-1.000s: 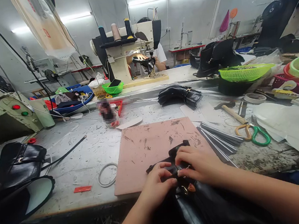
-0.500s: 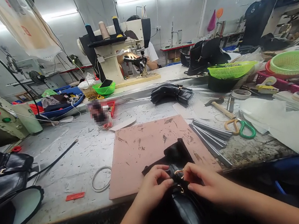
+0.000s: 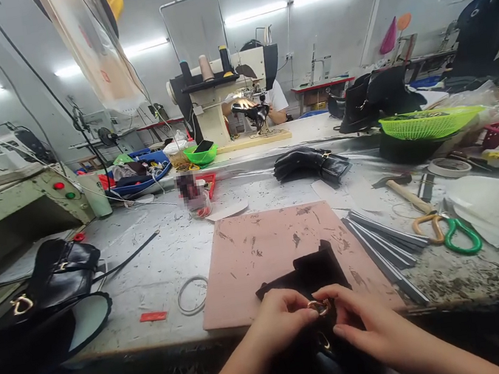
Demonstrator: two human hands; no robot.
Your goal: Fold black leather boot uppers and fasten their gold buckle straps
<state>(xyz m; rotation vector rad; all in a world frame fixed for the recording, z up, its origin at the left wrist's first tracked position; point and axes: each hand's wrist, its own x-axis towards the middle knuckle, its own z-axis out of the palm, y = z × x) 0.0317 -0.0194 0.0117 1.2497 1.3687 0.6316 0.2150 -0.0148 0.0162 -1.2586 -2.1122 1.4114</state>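
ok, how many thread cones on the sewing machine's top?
3: dark cone on the left, beige cone in the middle, dark yellow-tipped cone on the right. More may be hidden behind.

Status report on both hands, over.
Left hand and right hand pinch gold metal ring on black leather piece. Pink cutting board beneath. Nothing blocking.

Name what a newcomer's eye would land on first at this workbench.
First, the two hands at the near table edge: the left hand and right hand pinch a gold metal ring on a black leather piece lying on the pink cutting mat. To the right lie green-and-orange scissors. Behind, across the table, stands a cream sewing machine.
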